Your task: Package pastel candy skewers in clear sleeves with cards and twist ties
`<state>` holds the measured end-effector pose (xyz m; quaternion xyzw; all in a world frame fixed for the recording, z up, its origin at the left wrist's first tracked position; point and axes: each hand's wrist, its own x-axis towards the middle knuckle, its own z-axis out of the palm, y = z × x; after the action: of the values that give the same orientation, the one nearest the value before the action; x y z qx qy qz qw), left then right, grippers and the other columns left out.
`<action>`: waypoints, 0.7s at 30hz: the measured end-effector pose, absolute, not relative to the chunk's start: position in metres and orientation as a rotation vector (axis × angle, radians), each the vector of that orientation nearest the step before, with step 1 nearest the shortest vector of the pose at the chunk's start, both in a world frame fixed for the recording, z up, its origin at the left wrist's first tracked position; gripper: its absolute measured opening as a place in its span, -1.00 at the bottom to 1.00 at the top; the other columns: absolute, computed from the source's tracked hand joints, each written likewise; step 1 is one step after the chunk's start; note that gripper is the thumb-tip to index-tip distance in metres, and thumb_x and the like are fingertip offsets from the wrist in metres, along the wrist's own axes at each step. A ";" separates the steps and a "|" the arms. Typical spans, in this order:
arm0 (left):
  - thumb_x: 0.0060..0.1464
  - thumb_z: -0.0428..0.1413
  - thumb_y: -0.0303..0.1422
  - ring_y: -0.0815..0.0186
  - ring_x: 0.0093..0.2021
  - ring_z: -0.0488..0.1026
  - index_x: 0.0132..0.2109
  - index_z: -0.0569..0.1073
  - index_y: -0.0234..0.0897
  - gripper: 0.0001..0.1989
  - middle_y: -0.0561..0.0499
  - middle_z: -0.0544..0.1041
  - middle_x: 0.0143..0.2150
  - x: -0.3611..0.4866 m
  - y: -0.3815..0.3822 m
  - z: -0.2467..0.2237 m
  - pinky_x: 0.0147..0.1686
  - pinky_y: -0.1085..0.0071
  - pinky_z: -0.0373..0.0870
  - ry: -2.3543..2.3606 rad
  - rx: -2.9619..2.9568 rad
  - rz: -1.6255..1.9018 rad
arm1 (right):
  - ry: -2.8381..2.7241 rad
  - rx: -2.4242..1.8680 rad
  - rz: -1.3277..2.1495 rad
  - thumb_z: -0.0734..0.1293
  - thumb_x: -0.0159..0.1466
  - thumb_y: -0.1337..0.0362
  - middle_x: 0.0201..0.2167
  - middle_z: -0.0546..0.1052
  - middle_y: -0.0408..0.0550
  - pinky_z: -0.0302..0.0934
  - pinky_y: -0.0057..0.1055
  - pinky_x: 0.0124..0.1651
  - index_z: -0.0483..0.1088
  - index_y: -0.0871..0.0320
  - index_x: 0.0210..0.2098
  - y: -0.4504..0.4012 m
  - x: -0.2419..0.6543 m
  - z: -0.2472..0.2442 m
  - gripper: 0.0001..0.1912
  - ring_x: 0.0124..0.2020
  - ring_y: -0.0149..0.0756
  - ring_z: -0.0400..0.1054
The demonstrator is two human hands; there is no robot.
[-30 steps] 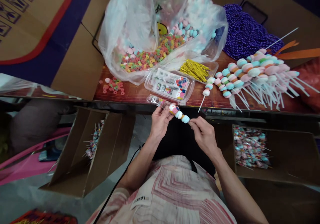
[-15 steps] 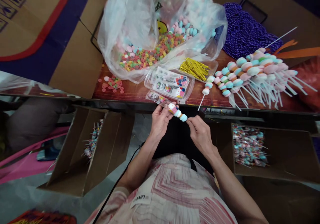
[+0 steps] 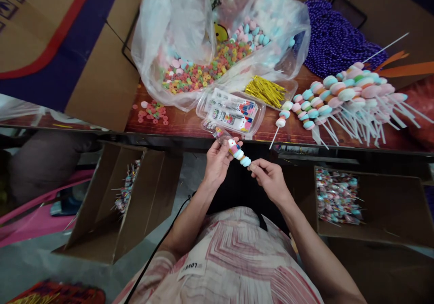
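Note:
A candy skewer [image 3: 244, 160] of blue, white and orange sweets slants over the table's front edge, its upper part inside a printed clear bag [image 3: 217, 131]. My left hand [image 3: 217, 163] is closed round the bagged upper part, thumb on top. At the lower end, my right hand [image 3: 270, 177] pinches just below the last blue sweet; the stick there is mostly hidden by the fingers. Just beyond lies a plastic tray [image 3: 260, 122] of printed bags [image 3: 230, 109]. A single candy skewer [image 3: 281, 122] rests to its right.
A large clear plastic bag [image 3: 149, 64] of loose sweets lies at the back. Gold twist ties [image 3: 265, 91], piled candy skewers [image 3: 349, 96] and purple cord [image 3: 334, 37] are to the right. Cardboard boxes [image 3: 162, 182] with wrapped skewers flank my lap.
The skewer and its bag have tilted steeper, the bag's end pointing further up. My right hand has shifted slightly left and down, still at the lower end.

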<state>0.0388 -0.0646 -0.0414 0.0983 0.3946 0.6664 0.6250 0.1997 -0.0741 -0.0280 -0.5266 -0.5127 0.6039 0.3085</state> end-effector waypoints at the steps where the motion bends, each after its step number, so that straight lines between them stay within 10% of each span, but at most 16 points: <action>1: -0.07 0.38 -0.21 0.15 -0.06 0.62 -0.18 0.51 -0.26 -0.65 -0.08 0.66 -0.11 0.039 -0.065 -0.042 -0.01 0.29 0.45 0.897 0.214 1.535 | -1.274 -1.398 1.671 0.37 0.17 0.05 -0.63 0.30 -0.23 -0.21 -0.52 -0.63 0.44 0.19 -0.45 -0.074 0.200 -0.028 -0.70 -0.68 -0.57 -0.03; 21: -0.01 0.33 -0.15 0.06 0.12 0.53 -0.16 0.48 -0.26 -0.64 -0.14 0.65 -0.07 0.051 -0.069 -0.045 0.12 0.19 0.38 0.948 0.256 1.508 | -1.248 -1.454 1.618 0.34 0.19 0.06 -0.62 0.30 -0.24 -0.16 -0.49 -0.60 0.43 0.18 -0.44 -0.077 0.187 -0.038 -0.71 -0.66 -0.54 -0.04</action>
<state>0.0511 -0.0692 -0.0449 0.1112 0.4127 0.6564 0.6217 0.1870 -0.0765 -0.0378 -0.5509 -0.4728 0.6131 0.3115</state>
